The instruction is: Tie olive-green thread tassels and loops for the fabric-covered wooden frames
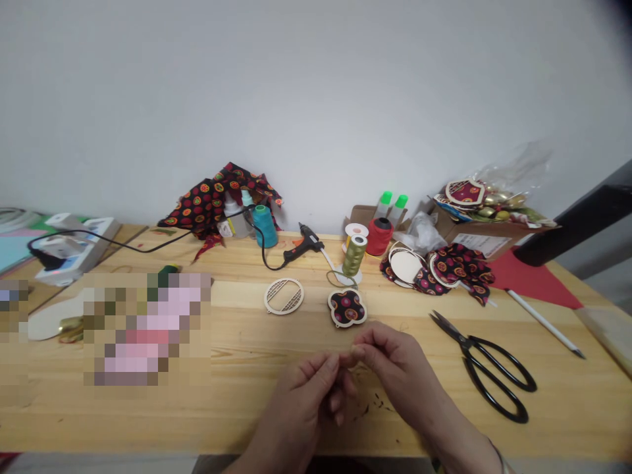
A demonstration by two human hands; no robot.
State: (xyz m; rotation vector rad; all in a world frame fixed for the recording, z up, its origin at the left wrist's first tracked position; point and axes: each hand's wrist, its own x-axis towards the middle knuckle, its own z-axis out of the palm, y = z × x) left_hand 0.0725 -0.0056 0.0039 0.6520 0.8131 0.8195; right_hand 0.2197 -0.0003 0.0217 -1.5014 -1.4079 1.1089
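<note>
My left hand (307, 388) and my right hand (395, 368) meet low over the wooden table (237, 408), fingertips pinched together around something too small to make out, perhaps a thread. Just beyond them lies a clover-shaped piece covered in dark patterned fabric (347, 307). Left of it is a round wooden cutout (284, 295). An olive thread spool (354, 255) stands behind the fabric piece, with a loop of its thread on the table.
Black scissors (486, 367) lie to the right, a white pencil (543, 322) beyond. A black glue gun (303, 242), teal spool (265, 226), red spool (379, 236), glue bottles, fabric scraps (451, 266) and a cardboard box (488, 227) line the back. A blurred patch covers the left.
</note>
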